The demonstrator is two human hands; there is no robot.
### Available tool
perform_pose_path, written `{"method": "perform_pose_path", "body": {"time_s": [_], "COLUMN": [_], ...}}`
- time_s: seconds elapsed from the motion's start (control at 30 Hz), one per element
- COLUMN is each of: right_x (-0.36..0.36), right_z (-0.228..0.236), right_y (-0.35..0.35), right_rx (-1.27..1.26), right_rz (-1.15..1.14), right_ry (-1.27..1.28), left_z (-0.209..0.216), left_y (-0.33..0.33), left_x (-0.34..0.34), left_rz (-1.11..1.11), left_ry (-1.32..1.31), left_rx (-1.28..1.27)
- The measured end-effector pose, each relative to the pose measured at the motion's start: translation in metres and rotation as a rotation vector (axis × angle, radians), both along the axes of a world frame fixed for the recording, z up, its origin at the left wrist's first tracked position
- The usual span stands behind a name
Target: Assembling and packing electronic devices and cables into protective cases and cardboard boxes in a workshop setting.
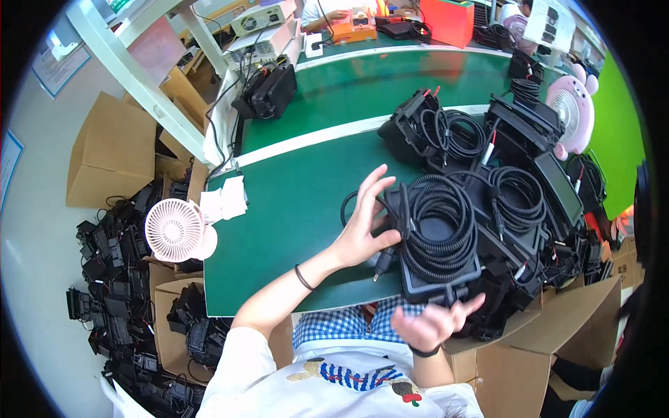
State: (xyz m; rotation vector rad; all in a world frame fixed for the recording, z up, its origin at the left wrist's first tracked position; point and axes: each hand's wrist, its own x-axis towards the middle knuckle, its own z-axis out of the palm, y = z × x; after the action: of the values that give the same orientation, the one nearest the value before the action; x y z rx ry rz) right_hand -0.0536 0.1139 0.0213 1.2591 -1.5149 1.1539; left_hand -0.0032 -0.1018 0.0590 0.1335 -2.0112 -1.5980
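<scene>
A thick coil of ribbed black cable (439,226) rests on top of a black box-shaped device (411,285) near the table's front edge. At the coil's left side, my left hand (362,230) has its thumb pressed against the cable and its upper fingers stretched up. A short cable end with a plug (382,261) hangs just below that hand. My right hand (435,324) is in front of the device, fingers spread and slightly blurred, apparently holding nothing. Whether its fingertips touch the device, I cannot tell.
More black devices with coiled cables (519,198) crowd the right of the green table (293,209). A pink fan (174,230) stands at the left edge by white papers (226,198). Cardboard boxes (115,153) and piled black devices flank the table. A person (327,14) sits beyond.
</scene>
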Motion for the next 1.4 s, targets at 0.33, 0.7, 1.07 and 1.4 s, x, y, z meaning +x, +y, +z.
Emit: {"method": "perform_pose_path", "body": {"time_s": [0.33,0.7,1.07,1.4], "right_x": [0.024,0.026,0.025,0.021], "right_z": [-0.014,-0.037,-0.027,-0.013], "right_y": [-0.073,-0.099,-0.099,-0.096], "right_rx": [0.656,0.607,0.643,0.726], "right_rz": [0.993,0.931,0.945,0.897], "right_ry": [-0.018,-0.688,-0.814,-0.726], "left_z": [0.01,0.002,-0.028,0.032], "left_y": [-0.169,-0.412,-0.368,-0.215], "left_x": [0.024,0.028,0.018,0.069], "left_rz": [0.686,1.201,1.308,0.837], "left_ry": [-0.062,-0.608,-0.358,0.073], "left_rx": [-0.186,-0.606,-0.798,0.035]}}
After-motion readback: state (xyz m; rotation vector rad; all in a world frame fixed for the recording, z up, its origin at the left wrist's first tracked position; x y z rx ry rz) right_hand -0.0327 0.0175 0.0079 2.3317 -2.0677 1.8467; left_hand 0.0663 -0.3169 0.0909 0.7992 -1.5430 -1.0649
